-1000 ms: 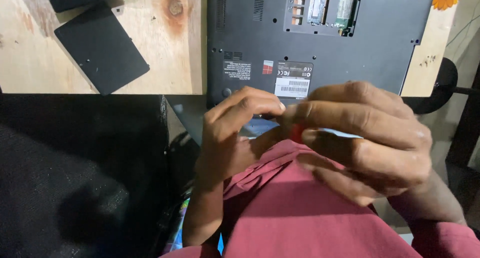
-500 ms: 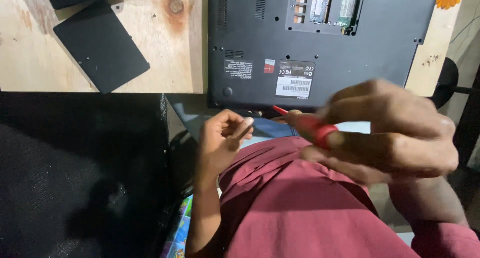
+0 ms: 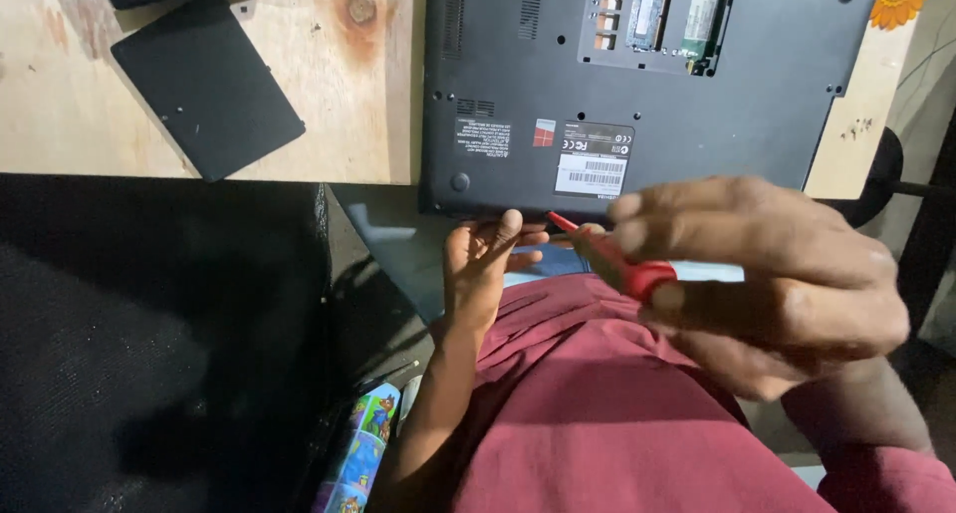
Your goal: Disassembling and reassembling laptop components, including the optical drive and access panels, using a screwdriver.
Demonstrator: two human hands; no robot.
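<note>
— While the laptop (image 3: 637,95) lies upside down on the wooden table (image 3: 368,85), with its near edge overhanging, where is the screwdriver held?

— A red-handled screwdriver (image 3: 622,262) is gripped in the right hand (image 3: 767,274), fingers curled shut around the handle, close to the camera. Its tip is pointed toward the laptop's near edge, just beside the left hand (image 3: 483,259).

— And the left hand?

— It is raised at the laptop's near edge with fingers loosely together, the fingertips (image 3: 511,221) touching or nearly touching the casing (which of the two cannot be told). Nothing is seen held in it.

— What else is seen around?

— An open bay (image 3: 657,20) in the laptop's base is seen, with green boards exposed. A flat black cover panel (image 3: 204,85) is laid on the table, well apart to the left. A dark cloth-covered surface (image 3: 149,354) fills the lower left. Much of the lower view is blocked by the right hand and a maroon shirt (image 3: 597,413).
</note>
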